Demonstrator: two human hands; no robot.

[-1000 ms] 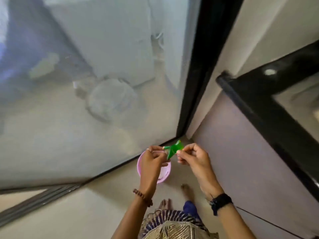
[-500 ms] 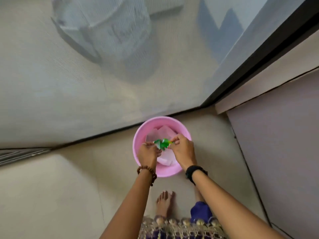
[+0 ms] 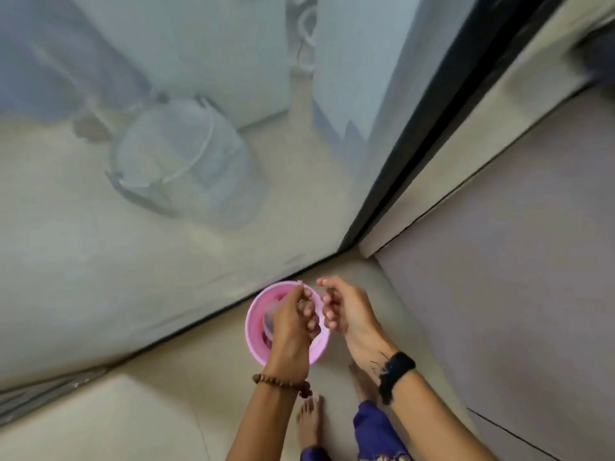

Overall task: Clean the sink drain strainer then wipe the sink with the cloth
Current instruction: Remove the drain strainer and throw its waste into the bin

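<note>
1. Left hand (image 3: 290, 322) hangs over the pink bucket (image 3: 258, 331), fingers loosely curled, thumb and forefinger drawn together near the far rim; whether something tiny is pinched there, I cannot tell through the blur.
2. Right hand (image 3: 346, 311) sits just beside it, palm turned toward the left, fingers softly bent and holding nothing.
3. The two hands are close but apart, a narrow gap between the fingertips.
4. A brown bead bracelet (image 3: 283, 383) circles the left wrist; a black band (image 3: 396, 371) wraps the right one.
5. The bucket stands on the pale tiled floor (image 3: 133, 420), hard up against the dark bottom rail of a screen door (image 3: 199, 227). Something pale lies inside it, mostly hidden by the left hand.
6. The strainer, the sink and the cloth cannot be made out in this view.
7. Bare feet (image 3: 309, 424) are planted on the floor just below the bucket, with blue-purple fabric at the bottom edge.
8. Behind the hazy screen, a pale round bucket (image 3: 176, 154) and white panels show dimly.
9. To the right, a mauve wall (image 3: 515, 261) meets the black door frame (image 3: 422, 128).
</note>
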